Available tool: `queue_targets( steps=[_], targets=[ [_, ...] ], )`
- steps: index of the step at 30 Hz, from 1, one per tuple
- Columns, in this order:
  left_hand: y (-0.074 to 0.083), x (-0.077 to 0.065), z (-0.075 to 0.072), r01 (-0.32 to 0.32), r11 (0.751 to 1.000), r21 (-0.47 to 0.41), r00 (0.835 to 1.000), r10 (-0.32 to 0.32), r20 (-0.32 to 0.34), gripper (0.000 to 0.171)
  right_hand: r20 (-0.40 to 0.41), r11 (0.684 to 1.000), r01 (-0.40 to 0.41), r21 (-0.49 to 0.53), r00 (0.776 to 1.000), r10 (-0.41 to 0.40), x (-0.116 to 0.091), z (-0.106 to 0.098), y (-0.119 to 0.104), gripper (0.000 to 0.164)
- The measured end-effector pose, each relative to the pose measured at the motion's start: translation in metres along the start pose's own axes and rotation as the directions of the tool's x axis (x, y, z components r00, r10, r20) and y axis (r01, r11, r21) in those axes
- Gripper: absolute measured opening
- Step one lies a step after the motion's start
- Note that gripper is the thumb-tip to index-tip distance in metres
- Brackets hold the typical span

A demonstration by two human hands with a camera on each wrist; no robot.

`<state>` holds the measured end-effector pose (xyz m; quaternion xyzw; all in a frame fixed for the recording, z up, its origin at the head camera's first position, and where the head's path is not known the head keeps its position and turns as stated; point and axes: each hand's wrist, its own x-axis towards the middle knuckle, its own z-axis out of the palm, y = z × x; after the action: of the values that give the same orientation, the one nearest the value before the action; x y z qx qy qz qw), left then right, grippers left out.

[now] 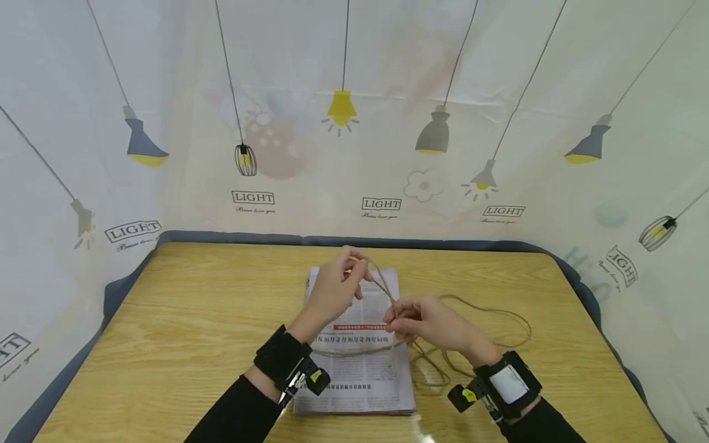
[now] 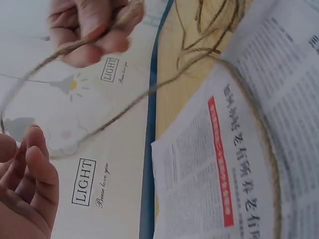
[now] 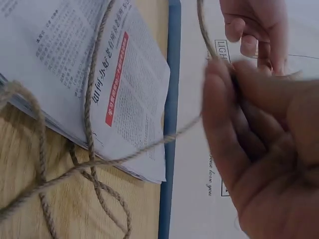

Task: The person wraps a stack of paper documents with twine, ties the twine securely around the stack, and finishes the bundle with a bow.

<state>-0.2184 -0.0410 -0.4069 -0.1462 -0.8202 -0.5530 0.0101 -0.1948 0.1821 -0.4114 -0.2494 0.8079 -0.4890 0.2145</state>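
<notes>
A stack of folded newspapers (image 1: 360, 397) lies on the table, with brown twine (image 1: 354, 354) running across its upper face. Above the far part of the stack, my left hand (image 1: 339, 277) pinches a raised stretch of the twine between thumb and fingertips. My right hand (image 1: 432, 320) is lower and to the right, over the stack's right edge. In the right wrist view its thumb and forefinger pinch the twine (image 3: 203, 25). Between the two hands the twine bows into a loop, clear in the left wrist view.
Loose coils of twine (image 1: 517, 317) spread over the wooden table (image 1: 194, 307) to the right of the papers. A white cloth printed with lamps (image 1: 304, 49) hangs behind and around the table, its dark blue band (image 1: 388, 242) along the far edge.
</notes>
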Motion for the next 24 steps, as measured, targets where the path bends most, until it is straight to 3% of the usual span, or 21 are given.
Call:
queue_targets(
  steps=[2, 4, 6, 8, 10, 12, 15, 19, 24],
  targets=[
    [-0.005, -0.002, -0.002, 0.010, 0.998, 0.060, 1.000, -0.010, 0.001, 0.022, -0.106, 1.000, -0.010, 0.027, 0.994, 0.013, 0.002, -0.001, 0.002, 0.020],
    [-0.011, -0.007, -0.004, 0.014, 0.986, 0.168, 0.999, -0.022, 0.040, 0.019, -0.226, 0.999, -0.016, 0.046, 0.974, 0.026, 0.005, -0.004, 0.004, 0.020],
    [-0.018, -0.014, -0.005, -0.003, 0.951, 0.309, 0.992, -0.037, 0.123, 0.012, -0.309, 0.999, -0.015, 0.050, 0.951, 0.029, 0.008, -0.006, 0.006, 0.019],
    [-0.026, -0.022, -0.004, -0.045, 0.903, 0.428, 0.969, -0.065, 0.238, 0.006, -0.350, 0.999, -0.013, 0.036, 0.937, 0.024, 0.011, -0.007, 0.008, 0.017],
    [-0.032, -0.030, -0.002, -0.087, 0.863, 0.498, 0.934, -0.103, 0.342, 0.009, -0.361, 1.000, -0.011, 0.010, 0.932, 0.013, 0.015, -0.006, 0.009, 0.016],
    [-0.037, -0.036, 0.001, -0.116, 0.831, 0.544, 0.905, -0.137, 0.403, 0.014, -0.366, 1.000, -0.012, -0.022, 0.931, 0.003, 0.019, -0.004, 0.010, 0.014],
    [-0.039, -0.041, 0.007, -0.139, 0.803, 0.579, 0.881, -0.167, 0.444, 0.019, -0.376, 0.998, -0.027, -0.061, 0.927, 0.002, 0.024, 0.001, 0.008, 0.012],
    [-0.040, -0.046, 0.013, -0.159, 0.775, 0.612, 0.870, -0.183, 0.457, 0.015, -0.369, 0.993, -0.019, -0.113, 0.929, -0.025, 0.030, 0.008, 0.004, 0.009],
    [-0.042, -0.050, 0.016, -0.185, 0.747, 0.638, 0.885, -0.156, 0.439, 0.014, -0.338, 0.983, 0.010, -0.183, 0.938, -0.073, 0.039, 0.017, 0.007, 0.006]
  ],
)
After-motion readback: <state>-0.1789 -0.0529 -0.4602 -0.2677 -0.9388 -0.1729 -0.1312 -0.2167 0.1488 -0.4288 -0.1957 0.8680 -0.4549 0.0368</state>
